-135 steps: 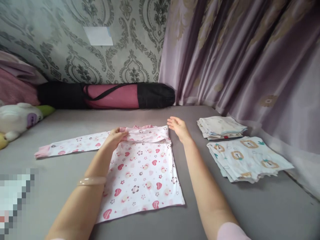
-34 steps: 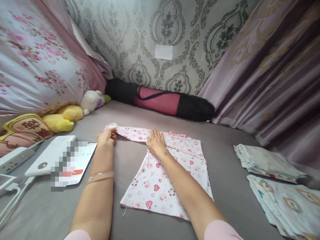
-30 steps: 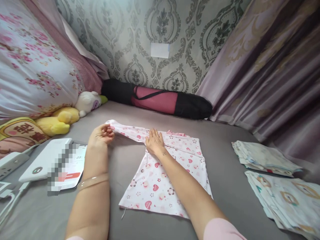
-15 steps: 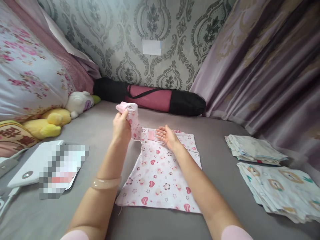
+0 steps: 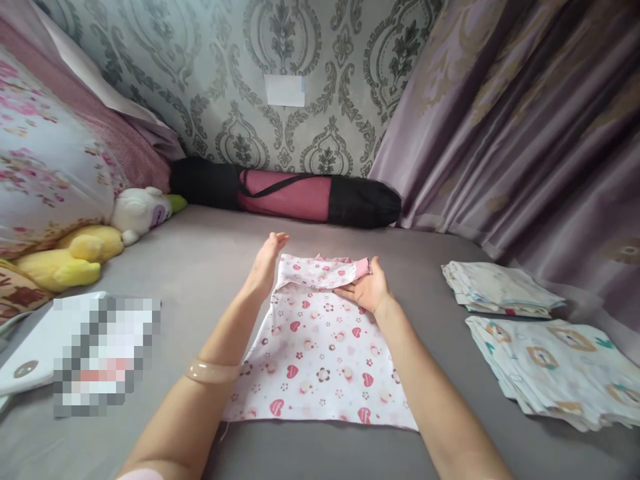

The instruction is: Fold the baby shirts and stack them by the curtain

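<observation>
A small white long-sleeved shirt with pink hearts and brown flowers lies spread on the grey sheet. One sleeve is folded across the top of its body, with the pink cuff toward the right. My left hand, fingers stretched out, is at the shirt's upper left edge beside the fold. By the cuff is my right hand, open, its fingers reaching along the sleeve's lower edge and its thumb up near the cuff. The other sleeve is mostly hidden under the fold.
Two stacks of folded cloth, a smaller one and a larger one, lie to the right. A black and pink rolled bag lies along the wall. Plush toys and a white device are on the left.
My left hand has let go of the sleeve, which has been laid rightward across the shirt. My right hand has moved right and down to the cuff. The view has shifted slightly.
</observation>
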`<act>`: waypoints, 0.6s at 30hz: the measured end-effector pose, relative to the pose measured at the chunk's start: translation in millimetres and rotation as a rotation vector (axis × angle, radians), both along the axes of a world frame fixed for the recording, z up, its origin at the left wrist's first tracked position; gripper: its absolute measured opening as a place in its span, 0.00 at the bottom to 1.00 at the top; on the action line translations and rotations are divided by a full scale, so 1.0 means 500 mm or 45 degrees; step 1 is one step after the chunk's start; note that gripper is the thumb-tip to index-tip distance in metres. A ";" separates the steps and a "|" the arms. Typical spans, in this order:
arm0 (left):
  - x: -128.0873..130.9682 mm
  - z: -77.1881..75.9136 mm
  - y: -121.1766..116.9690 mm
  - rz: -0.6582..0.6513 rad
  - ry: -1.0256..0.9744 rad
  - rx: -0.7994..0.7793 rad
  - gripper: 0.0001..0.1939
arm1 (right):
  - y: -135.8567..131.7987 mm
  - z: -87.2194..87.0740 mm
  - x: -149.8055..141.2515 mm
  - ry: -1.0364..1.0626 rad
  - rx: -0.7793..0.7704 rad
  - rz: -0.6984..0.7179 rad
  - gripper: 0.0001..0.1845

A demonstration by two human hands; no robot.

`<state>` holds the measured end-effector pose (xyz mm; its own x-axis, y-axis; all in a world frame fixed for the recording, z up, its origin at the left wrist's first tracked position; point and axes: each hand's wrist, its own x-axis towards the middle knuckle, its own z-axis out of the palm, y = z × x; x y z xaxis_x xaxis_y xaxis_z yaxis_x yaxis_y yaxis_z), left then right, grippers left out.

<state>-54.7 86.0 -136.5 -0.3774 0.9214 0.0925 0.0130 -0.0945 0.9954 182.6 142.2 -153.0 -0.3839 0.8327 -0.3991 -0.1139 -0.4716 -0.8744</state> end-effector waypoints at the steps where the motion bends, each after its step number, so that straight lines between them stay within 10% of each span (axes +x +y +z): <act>1: -0.012 -0.003 0.003 0.073 0.006 -0.043 0.28 | 0.003 -0.004 0.000 0.015 -0.041 -0.047 0.45; 6: -0.034 -0.043 0.012 0.188 0.230 -0.322 0.23 | 0.015 -0.014 -0.002 0.049 -0.075 -0.432 0.08; 18: -0.009 -0.136 0.010 -0.274 1.231 -0.262 0.28 | 0.042 -0.043 0.080 -0.831 0.485 -0.535 0.11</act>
